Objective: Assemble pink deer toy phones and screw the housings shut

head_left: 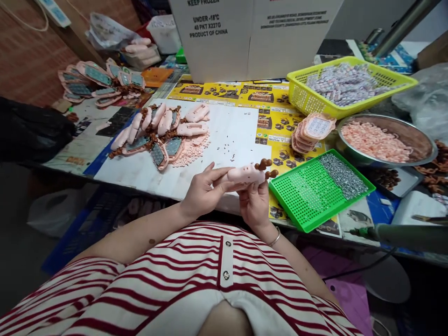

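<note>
Between my two hands is a pink plastic shell (247,174) with brown antler-shaped parts at its right end. My left hand (205,192) grips its left end, thumb and fingers closed round it. My right hand (254,205) holds it from below near the antlers, fingers bent against its underside. Several similar pink pieces with brown antlers (164,122) lie in a pile to the left on the white board (234,126), beside small pink parts (192,150). Some of those shells show grey-green inner faces.
Right of my hands lies a green tray (301,191) of screws. Beyond are stacked pink panels (310,133), a metal bowl (381,140) of pink parts and a yellow basket (296,95). A power screwdriver (402,237) sits at right; a large carton (252,42) stands behind.
</note>
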Tool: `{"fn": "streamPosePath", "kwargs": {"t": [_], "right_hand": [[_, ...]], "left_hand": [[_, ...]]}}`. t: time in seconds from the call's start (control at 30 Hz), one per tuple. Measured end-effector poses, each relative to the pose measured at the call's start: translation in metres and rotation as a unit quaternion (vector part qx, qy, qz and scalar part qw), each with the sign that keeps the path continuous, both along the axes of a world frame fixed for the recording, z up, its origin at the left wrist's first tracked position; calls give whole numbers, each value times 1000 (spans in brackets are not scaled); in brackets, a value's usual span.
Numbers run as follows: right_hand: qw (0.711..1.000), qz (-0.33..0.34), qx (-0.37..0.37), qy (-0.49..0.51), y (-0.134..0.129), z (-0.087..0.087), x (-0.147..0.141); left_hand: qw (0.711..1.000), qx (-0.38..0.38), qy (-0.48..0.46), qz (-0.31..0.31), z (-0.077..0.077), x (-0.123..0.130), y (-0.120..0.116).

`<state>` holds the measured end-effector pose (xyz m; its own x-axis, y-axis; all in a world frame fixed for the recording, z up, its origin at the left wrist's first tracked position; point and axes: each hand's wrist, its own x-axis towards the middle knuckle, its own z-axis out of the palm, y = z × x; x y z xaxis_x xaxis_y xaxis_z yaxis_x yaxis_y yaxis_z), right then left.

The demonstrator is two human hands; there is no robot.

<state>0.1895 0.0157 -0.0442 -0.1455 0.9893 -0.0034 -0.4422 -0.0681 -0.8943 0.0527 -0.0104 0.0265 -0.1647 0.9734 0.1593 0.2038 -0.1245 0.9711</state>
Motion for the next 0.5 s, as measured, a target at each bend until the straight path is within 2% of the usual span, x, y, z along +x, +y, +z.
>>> {"fn": "streamPosePath", "kwargs": {"t": [0.13, 0.23, 0.27, 0.33, 0.4, 0.5], "right_hand": [[1000, -9, 3, -16, 2, -7, -1], [990, 42, 60, -117, 8, 1, 0], [980, 60, 96, -165, 9, 6, 0], [944, 89, 172, -267, 9, 18, -1], [903, 104, 227, -349, 5, 28, -4], [869, 119, 246, -413, -6, 30, -8]], "left_hand": [[1000, 15, 19, 6, -2, -5, 4], [999, -28, -37, -18, -2, -14, 11], [993, -59, -94, -29, -3, -17, 14], [965, -112, -235, -42, -7, -22, 17], [932, -121, -340, -33, -13, -25, 18], [922, -98, -373, -20, -22, -26, 13]]}}
